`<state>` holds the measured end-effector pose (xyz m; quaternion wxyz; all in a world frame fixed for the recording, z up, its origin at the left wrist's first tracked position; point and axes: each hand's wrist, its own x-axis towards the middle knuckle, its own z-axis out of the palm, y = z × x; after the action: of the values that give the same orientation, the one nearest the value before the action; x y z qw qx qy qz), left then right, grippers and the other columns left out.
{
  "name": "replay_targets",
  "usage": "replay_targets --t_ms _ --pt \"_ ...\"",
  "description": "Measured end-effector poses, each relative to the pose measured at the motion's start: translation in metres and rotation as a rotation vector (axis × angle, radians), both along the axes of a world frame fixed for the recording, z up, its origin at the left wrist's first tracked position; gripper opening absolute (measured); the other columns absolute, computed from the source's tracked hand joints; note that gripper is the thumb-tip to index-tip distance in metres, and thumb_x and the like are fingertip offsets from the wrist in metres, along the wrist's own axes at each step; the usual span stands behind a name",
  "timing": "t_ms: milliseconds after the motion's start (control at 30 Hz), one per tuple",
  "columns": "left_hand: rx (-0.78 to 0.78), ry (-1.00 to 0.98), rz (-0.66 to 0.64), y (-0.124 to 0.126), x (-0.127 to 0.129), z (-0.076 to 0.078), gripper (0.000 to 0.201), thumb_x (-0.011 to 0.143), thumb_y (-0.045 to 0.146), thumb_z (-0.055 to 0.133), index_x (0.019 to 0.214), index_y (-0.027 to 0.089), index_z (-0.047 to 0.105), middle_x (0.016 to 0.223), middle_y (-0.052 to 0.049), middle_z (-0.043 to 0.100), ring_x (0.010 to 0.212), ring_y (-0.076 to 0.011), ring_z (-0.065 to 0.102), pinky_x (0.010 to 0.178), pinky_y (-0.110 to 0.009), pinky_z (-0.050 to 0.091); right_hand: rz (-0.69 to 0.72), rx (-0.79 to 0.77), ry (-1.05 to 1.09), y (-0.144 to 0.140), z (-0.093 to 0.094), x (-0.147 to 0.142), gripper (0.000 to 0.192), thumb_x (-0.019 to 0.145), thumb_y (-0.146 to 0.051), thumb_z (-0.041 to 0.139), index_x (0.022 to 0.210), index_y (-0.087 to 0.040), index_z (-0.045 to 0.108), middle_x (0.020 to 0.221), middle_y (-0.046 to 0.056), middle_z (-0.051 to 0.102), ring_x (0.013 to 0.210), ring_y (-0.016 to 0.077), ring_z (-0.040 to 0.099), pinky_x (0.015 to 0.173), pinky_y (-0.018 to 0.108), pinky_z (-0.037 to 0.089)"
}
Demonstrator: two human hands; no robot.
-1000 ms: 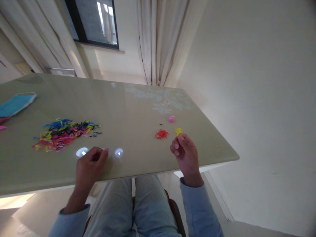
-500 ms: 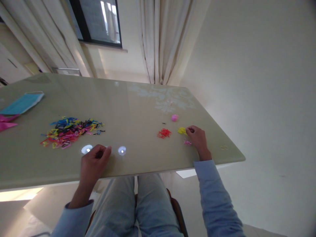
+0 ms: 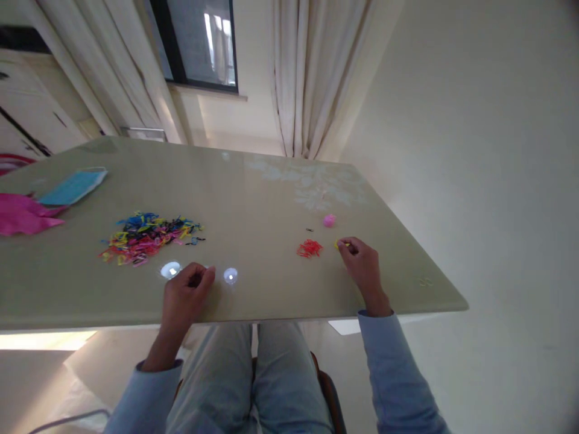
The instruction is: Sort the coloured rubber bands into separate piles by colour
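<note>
My left hand [image 3: 187,295] rests near the table's front edge with its fingers curled and thumb pressed against them; whether anything is inside cannot be made out. To its upper left lies a mixed pile of small thin coloured pieces [image 3: 149,235], like tiny loops. My right hand [image 3: 362,265] is closed in a pinch over some small yellow pieces [image 3: 336,244], which it mostly hides. What sits between those fingertips is too small to tell. Left of it is a little heap of red pieces [image 3: 310,248]. A pink clump [image 3: 329,220] and a tiny dark piece [image 3: 310,229] lie just beyond.
A blue face mask [image 3: 75,185] and a bright pink sheet-like item [image 3: 27,214] lie at the table's left. The glossy table [image 3: 266,295] reflects two round lights. Beyond it hang curtains [image 3: 307,78] beside a window, with a plain wall [image 3: 474,150] at right.
The view has turned slightly left, showing more of the pink item. My right hand has shifted left over the yellow pieces, now hiding most of them and the small pink pieces below. My left hand stays closed.
</note>
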<state>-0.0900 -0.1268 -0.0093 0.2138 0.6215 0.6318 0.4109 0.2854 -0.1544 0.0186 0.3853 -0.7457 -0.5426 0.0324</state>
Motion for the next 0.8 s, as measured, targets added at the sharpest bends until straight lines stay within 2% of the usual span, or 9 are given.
replay_targets --t_ms 167,267,333,433,633,700,800 --pt "0.040 -0.047 -0.023 0.000 0.002 -0.001 0.035 0.080 0.046 0.054 0.058 0.019 0.051 0.050 0.004 0.047 0.050 -0.0102 0.044 0.052 -0.022 0.034 0.459 -0.073 0.037 -0.003 -0.001 -0.080 0.029 0.089 -0.039 0.054 0.087 -0.018 0.073 0.062 0.001 0.064 0.054 0.0132 0.055 0.058 0.024 0.039" --pt "0.058 -0.052 -0.036 0.000 0.003 -0.003 0.034 0.081 0.043 0.053 0.058 0.019 0.049 0.051 0.004 0.045 0.051 -0.0098 0.042 0.053 -0.023 0.033 0.612 -0.129 0.063 0.004 -0.008 -0.114 0.027 0.091 -0.036 0.053 0.090 -0.019 0.073 0.067 0.002 0.068 0.058 0.0141 0.058 0.060 0.025 0.041" --pt "0.058 -0.061 -0.045 0.001 0.004 -0.005 0.033 0.082 0.041 0.053 0.058 0.018 0.048 0.053 0.004 0.046 0.052 -0.0100 0.043 0.054 -0.023 0.033 0.632 -0.165 0.063 0.011 -0.015 -0.127 0.027 0.091 -0.037 0.052 0.090 -0.019 0.073 0.069 0.003 0.069 0.060 0.0154 0.060 0.060 0.026 0.041" --pt "0.022 -0.101 -0.081 0.002 0.003 -0.006 0.031 0.081 0.040 0.054 0.059 0.018 0.049 0.055 0.003 0.047 0.054 -0.0105 0.043 0.055 -0.023 0.032 0.592 -0.180 0.024 0.021 -0.023 -0.132 0.030 0.090 -0.040 0.051 0.090 -0.020 0.073 0.071 0.004 0.071 0.062 0.0178 0.063 0.060 0.027 0.042" --pt "-0.149 -0.379 -0.217 0.017 -0.017 -0.002 0.037 0.077 0.051 0.059 0.064 0.019 0.049 0.052 0.004 0.047 0.049 -0.0099 0.041 0.050 -0.023 0.032 0.604 -0.147 0.046 0.019 -0.030 -0.125 0.038 0.090 -0.050 0.048 0.090 -0.020 0.072 0.077 0.007 0.074 0.064 0.0203 0.067 0.062 0.030 0.048" --pt "-0.125 -0.403 -0.176 0.025 -0.034 0.001 0.038 0.075 0.053 0.061 0.063 0.019 0.049 0.051 0.004 0.047 0.048 -0.0097 0.041 0.050 -0.023 0.032 0.615 -0.153 0.045 0.016 -0.030 -0.123 0.040 0.090 -0.052 0.048 0.090 -0.020 0.072 0.078 0.007 0.074 0.065 0.0210 0.068 0.063 0.030 0.050" --pt "-0.006 -0.268 0.010 0.037 -0.069 0.005 0.033 0.073 0.047 0.063 0.061 0.018 0.050 0.054 0.004 0.048 0.051 -0.0097 0.042 0.051 -0.023 0.032 0.601 -0.161 0.026 0.016 -0.031 -0.123 0.042 0.089 -0.055 0.049 0.090 -0.020 0.073 0.076 0.007 0.074 0.064 0.0215 0.068 0.064 0.031 0.052"
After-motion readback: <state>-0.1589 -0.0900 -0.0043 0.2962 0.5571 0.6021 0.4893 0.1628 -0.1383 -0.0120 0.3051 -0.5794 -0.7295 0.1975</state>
